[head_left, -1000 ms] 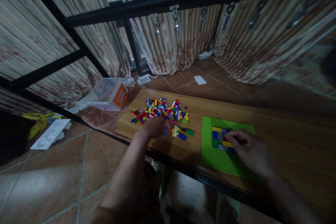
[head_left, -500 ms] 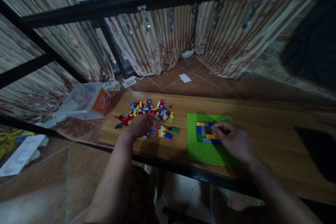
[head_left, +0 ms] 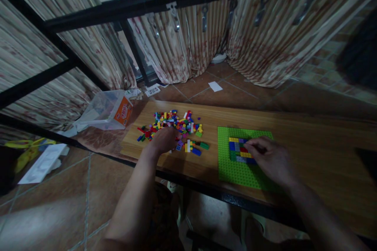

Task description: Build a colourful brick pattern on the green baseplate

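Observation:
Over the near side of a heap of loose toy building bricks [head_left: 165, 117] is my left hand [head_left: 165, 140], palm down, its fingertips hidden behind the back of the hand. On the right, a green baseplate [head_left: 225, 170] carries a flat block of coloured bricks [head_left: 237, 146] in yellow, blue, red and grey. The thumb and forefinger of my right hand [head_left: 272, 159] are pinched together at the right side of that block. Whatever is between those fingertips is too small to make out.
A wooden bench top [head_left: 188, 168] bears the bricks and baseplate. Left of it, a clear plastic box [head_left: 103, 111] with an orange label lies on the floor. A black object [head_left: 366, 164] sits at the right. Behind are a black metal rail [head_left: 176, 0] and striped curtains [head_left: 182, 55].
The whole view has shifted, so everything sits a little further right. My left hand has turned slightly over the heap. My right hand stays at the brick block.

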{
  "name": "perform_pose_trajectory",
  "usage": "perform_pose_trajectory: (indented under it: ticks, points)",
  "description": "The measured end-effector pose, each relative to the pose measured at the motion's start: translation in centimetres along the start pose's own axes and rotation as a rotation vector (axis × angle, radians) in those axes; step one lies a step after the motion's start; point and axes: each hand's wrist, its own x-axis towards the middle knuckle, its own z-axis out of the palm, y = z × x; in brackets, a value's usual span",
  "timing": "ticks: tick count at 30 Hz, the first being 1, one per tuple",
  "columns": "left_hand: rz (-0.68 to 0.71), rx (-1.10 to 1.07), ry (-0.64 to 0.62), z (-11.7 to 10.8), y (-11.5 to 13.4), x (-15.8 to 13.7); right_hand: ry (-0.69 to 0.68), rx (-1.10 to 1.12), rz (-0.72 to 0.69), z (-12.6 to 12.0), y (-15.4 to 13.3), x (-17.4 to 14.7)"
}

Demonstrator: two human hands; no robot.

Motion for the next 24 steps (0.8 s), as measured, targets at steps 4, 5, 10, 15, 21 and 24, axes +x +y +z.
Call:
perform_pose_trajectory:
  ticks: [4,5,10,15,21,24]
  points:
    - [0.022,-0.027,-0.015,0.1,0.5,-0.1,-0.006,0.000,0.004,0.1,0.0,0.0]
    - [0.031,-0.043,-0.014,0.1,0.5,-0.1,-0.006,0.001,0.001,0.2,0.0,0.0]
    - [0.057,-0.142,-0.026,0.0,0.1,-0.2,0.001,0.008,-0.026,0.5,0.3,0.1]
    - [0.229,-0.381,-0.070,-0.1,0.8,-0.1,-0.004,0.159,-0.031,1.7,-0.7,-0.1]
    - [0.415,-0.812,-0.226,0.1,4.0,-0.3,-0.120,0.395,-0.121,3.6,-4.4,-0.5]
    - [0.481,-0.863,-0.289,0.2,5.6,-0.4,-0.148,0.448,-0.222,4.1,-5.7,-0.6]
